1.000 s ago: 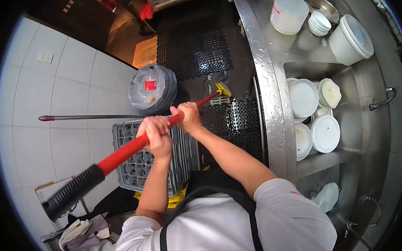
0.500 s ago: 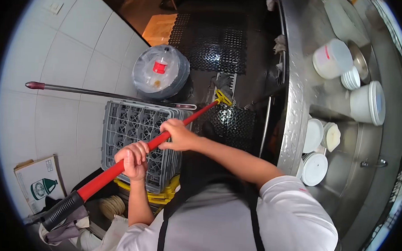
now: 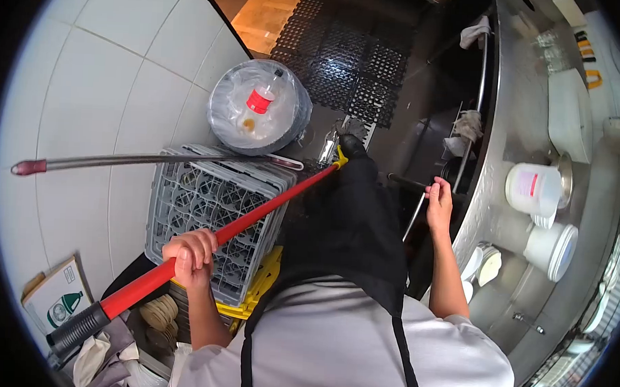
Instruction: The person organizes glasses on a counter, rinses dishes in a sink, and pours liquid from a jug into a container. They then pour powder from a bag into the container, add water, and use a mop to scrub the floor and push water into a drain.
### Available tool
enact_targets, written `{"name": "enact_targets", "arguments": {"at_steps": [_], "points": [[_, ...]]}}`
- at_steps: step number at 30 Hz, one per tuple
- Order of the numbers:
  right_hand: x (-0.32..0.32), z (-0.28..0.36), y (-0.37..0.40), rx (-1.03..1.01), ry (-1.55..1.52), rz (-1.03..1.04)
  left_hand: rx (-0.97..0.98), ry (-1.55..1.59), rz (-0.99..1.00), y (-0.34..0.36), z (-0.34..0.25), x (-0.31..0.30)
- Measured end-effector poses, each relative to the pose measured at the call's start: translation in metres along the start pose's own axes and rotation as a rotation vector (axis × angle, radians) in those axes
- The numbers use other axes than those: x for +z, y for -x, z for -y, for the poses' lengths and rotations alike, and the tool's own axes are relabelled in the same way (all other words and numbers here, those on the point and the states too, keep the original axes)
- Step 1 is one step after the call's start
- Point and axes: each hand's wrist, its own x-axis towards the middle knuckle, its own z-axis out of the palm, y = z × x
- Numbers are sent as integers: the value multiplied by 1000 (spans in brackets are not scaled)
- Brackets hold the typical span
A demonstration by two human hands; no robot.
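Note:
My left hand (image 3: pixel 191 256) is wrapped round the thick red handle of a mop (image 3: pixel 254 214). The handle slants from a black end grip (image 3: pixel 77 327) at lower left to a yellow head fitting (image 3: pixel 340 157) by my dark shoe (image 3: pixel 353 146). Part of the mop's far end is hidden by the shoe. Off the handle, my right hand (image 3: pixel 439 207) is raised on the right with its fingers loosely curled and slightly apart. It overlaps a dark bar (image 3: pixel 406 182) beside the steel counter in this view.
Stacked grey dish racks (image 3: pixel 209 210) stand on the left, crossed by another pole (image 3: pixel 128 159). Behind them is a lined bin (image 3: pixel 221 100) holding a red-labelled bottle (image 3: pixel 260 100). Black mats (image 3: pixel 336 60) cover the floor ahead. White tubs (image 3: pixel 533 190) sit at the sink, right.
My right hand has let go of the mop handle and moved right toward the counter. My left hand keeps its grip. The view has shifted, and my shoe now shows beside the mop head.

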Motion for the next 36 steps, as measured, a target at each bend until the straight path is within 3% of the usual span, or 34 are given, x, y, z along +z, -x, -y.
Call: {"name": "enact_targets", "arguments": {"at_steps": [4,7,13,18,21,25,36], "points": [[27,-19,-55,76,91,100,-44,-49,-90,-28,34,4],[47,-16,-107,82,336,192,-73,-28,-222,-50,50,4],[102,-37,-246,103,320,456,-123,-41,-208,-104,74,9],[77,-14,-196,243,233,380,-148,-41,-222,-114,68,11],[44,10,-163,70,540,372,-138,-47,-198,-114,56,14],[31,18,-149,62,568,317,-133,18,-233,-97,50,-3],[75,52,-221,1,616,541,-135,13,-234,-132,52,12]]}}
